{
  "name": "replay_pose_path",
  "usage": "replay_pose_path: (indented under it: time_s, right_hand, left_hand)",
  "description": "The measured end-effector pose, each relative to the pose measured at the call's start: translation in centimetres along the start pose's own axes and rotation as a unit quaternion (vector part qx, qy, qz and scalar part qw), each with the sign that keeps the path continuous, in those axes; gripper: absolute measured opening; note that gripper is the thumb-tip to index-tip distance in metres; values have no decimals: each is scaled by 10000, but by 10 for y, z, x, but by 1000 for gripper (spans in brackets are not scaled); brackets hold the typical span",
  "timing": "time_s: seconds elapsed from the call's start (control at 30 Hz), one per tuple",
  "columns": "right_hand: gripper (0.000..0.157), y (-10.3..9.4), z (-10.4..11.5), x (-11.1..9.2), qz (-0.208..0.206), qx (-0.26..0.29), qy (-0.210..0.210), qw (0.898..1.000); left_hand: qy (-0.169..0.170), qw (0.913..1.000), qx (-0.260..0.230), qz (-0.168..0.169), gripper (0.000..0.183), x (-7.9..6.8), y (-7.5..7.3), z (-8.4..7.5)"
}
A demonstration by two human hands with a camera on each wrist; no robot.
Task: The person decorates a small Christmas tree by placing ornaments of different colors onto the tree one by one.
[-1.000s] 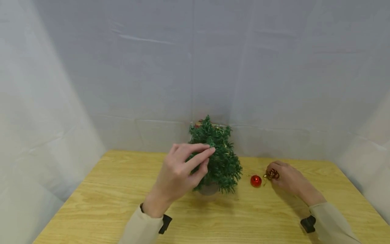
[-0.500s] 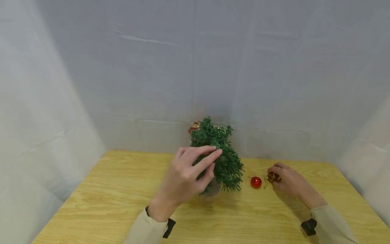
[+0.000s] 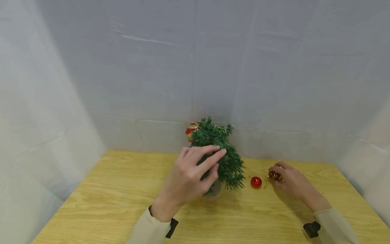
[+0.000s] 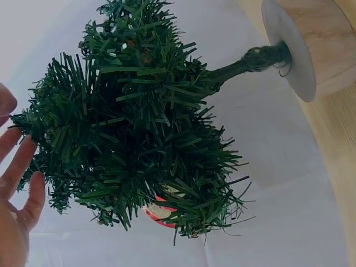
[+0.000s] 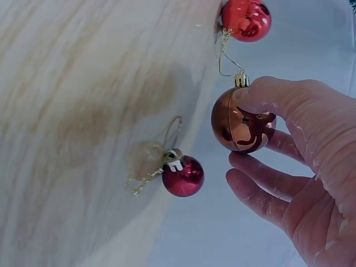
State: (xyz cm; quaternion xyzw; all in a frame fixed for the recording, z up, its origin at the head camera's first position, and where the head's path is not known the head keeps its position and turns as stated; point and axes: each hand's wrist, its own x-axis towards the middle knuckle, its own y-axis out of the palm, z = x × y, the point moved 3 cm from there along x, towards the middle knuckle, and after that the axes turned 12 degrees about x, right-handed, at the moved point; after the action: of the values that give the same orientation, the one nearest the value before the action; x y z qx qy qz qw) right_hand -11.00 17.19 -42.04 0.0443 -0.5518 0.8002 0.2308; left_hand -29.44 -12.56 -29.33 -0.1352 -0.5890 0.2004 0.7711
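A small artificial Christmas tree (image 3: pixel 233 166) stands on a round base (image 4: pixel 328 47) near the middle of the table. My left hand (image 3: pixel 192 173) touches its near side, fingers slightly bent and spread against the branches. On the tree's far left hangs a red-and-gold striped bauble (image 3: pixel 191 130), partly covered by greenery. To the right, my right hand (image 3: pixel 294 183) pinches a shiny brown bauble (image 5: pixel 245 125) between thumb and fingers. A red bauble (image 3: pixel 256 182) lies just left of it. In the right wrist view a dark pink bauble (image 5: pixel 183 177) lies close by; the hand hides it from the head view.
The wooden table (image 3: pixel 106 196) carries all of this. A pale sheet hangs as a back wall (image 3: pixel 152 84), right behind the table's far edge, with similar sheets at both sides. Thin gold hanging loops trail from the baubles.
My left hand has shifted a little right, and the tree has turned and leaned with it. The striped bauble has come out from behind the tree on the left. My right hand has barely moved.
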Motion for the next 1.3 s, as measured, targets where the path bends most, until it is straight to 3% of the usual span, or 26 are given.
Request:
replay_pose_path:
  time_s: [0.3,0.67,1.1,1.3]
  right_hand:
    - [35,-7,9,-3,-275,-96,-384,9988]
    - [35,-16,23,-9,-581,-160,-734,9955]
    - [41,-27,38,-23,-892,-392,-988,9903]
    - [45,-33,45,-27,-1106,-402,-1157,9863]
  left_hand:
    - [-115,9998,-138,60,34,-2,0,-3]
    - [-437,9984,-345,-94,29,-26,-6,16]
    - [-953,9934,-311,551,38,-53,-4,29]
    - [-1086,9915,-332,642,37,-59,-2,33]
